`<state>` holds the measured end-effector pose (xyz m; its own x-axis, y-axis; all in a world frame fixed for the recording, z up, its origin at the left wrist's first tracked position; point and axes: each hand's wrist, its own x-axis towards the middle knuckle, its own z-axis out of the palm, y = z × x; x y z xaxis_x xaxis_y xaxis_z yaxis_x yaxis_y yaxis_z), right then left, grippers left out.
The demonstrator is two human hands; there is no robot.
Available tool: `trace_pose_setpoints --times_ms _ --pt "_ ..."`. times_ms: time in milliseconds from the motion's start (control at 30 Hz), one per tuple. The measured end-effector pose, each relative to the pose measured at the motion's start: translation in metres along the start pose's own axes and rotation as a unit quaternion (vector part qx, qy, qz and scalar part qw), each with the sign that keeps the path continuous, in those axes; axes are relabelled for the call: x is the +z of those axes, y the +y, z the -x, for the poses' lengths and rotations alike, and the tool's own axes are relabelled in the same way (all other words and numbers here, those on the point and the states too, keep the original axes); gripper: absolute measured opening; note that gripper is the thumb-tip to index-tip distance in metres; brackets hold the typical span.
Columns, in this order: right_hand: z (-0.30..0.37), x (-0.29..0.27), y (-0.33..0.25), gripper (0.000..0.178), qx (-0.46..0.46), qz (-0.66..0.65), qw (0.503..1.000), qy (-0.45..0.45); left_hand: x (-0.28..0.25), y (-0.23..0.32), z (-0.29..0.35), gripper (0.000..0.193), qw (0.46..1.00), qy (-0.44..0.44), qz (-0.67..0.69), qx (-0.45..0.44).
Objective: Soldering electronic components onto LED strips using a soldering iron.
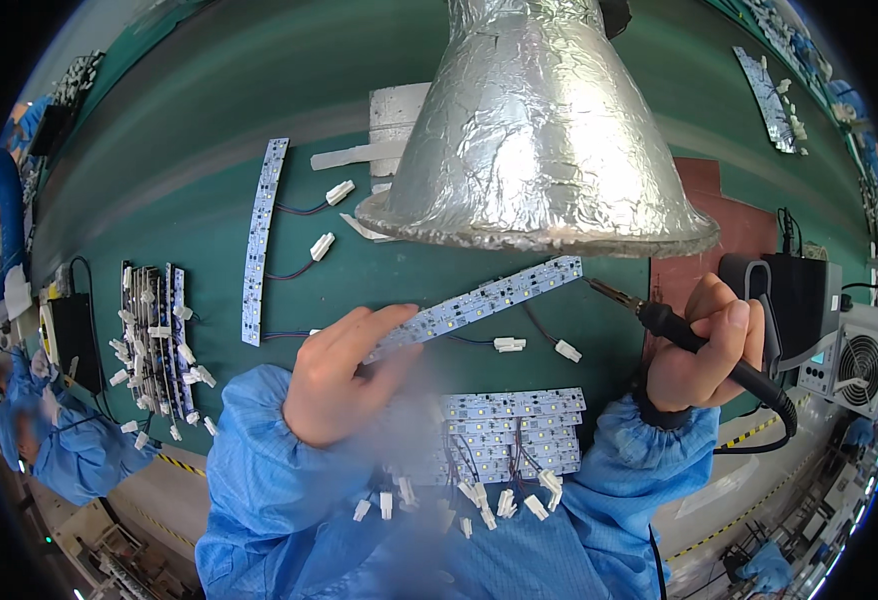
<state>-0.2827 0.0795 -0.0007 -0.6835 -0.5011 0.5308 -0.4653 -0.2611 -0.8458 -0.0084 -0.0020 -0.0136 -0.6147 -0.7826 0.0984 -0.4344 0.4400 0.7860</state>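
My left hand (344,375) grips one end of a long white LED circuit board (504,294), holding it slanted over the green mat. Short wires with white connectors (509,344) trail beneath that board. In my right hand (714,350) is a black soldering iron (674,325), its metal tip pointing left, close to the board's right end; I cannot tell whether it touches. Several similar LED boards (519,405) lie stacked near me, their white connectors toward my body. Another LED board (262,240) lies upright in the view, left of my left hand, with wired connectors beside it.
A foil-covered fume hood (549,130) hangs over the far middle of the green mat (209,140). More boards (159,340) stand bunched at left. A black iron holder (749,290) and a white unit with a fan (849,365) stand at right. A person (69,440) in blue sits at far left.
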Motion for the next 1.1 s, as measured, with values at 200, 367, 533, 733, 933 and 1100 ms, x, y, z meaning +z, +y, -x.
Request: trace_pose_setpoints --times_ms 200,367,533,733,933,1100 --pt "0.002 -0.001 0.001 0.04 0.002 0.009 1.0 -0.016 0.0 0.001 -0.001 0.036 1.0 -0.005 -0.002 -0.003" --pt "0.002 0.001 0.0 0.039 0.001 0.014 1.0 -0.014 0.0 0.0 0.0 0.036 1.0 -0.004 0.002 -0.003" --pt "0.002 -0.001 0.002 0.038 -0.011 -0.001 0.999 -0.034 0.002 -0.003 -0.001 0.041 0.999 0.017 -0.019 0.035" --pt "0.002 0.006 -0.002 0.036 -0.009 0.013 1.0 -0.015 0.002 -0.002 -0.003 0.042 1.0 0.009 -0.012 0.028" --pt "-0.01 0.0 0.001 0.037 -0.051 -0.052 0.99 0.12 -0.004 -0.001 0.003 0.036 1.0 -0.002 0.0 0.006" --pt "-0.012 -0.009 0.011 0.036 -0.037 -0.085 0.979 0.182 -0.015 0.012 0.01 0.038 0.999 0.008 -0.034 0.019"
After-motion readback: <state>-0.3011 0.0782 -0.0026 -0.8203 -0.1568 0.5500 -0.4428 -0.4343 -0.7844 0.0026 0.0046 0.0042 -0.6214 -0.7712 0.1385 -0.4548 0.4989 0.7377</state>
